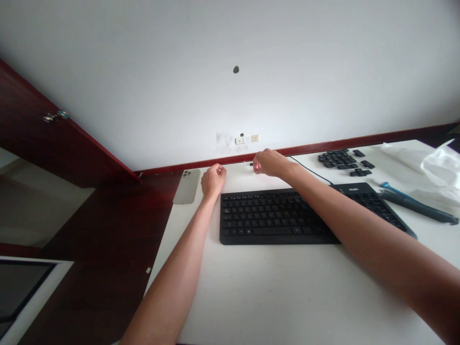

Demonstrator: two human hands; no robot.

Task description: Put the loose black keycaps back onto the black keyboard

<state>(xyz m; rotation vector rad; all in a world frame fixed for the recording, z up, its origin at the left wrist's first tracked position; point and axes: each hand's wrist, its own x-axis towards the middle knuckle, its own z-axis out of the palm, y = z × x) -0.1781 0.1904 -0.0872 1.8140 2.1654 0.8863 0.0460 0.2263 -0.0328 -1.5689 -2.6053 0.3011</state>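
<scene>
A black keyboard [273, 215] lies on the white table [251, 287], its cable [311, 170] running off behind it. My left hand [213, 179] rests by the keyboard's upper left corner with its fingers curled; what they hold, if anything, is hidden. Beyond the keyboard's back edge, my right hand [268, 162] has its fingers curled in, and their contents cannot be made out. A small black piece [251, 164] shows just left of that hand. My right forearm passes over the keyboard and hides some of its keys.
A phone [187, 187] lies at the table's left edge. Loose black keycaps [338, 159] sit at the back right, near a white plastic bag [431, 165]. A dark tool [417, 206] and a blue one [391, 188] lie right of the keyboard. The wall [179, 96] stands behind.
</scene>
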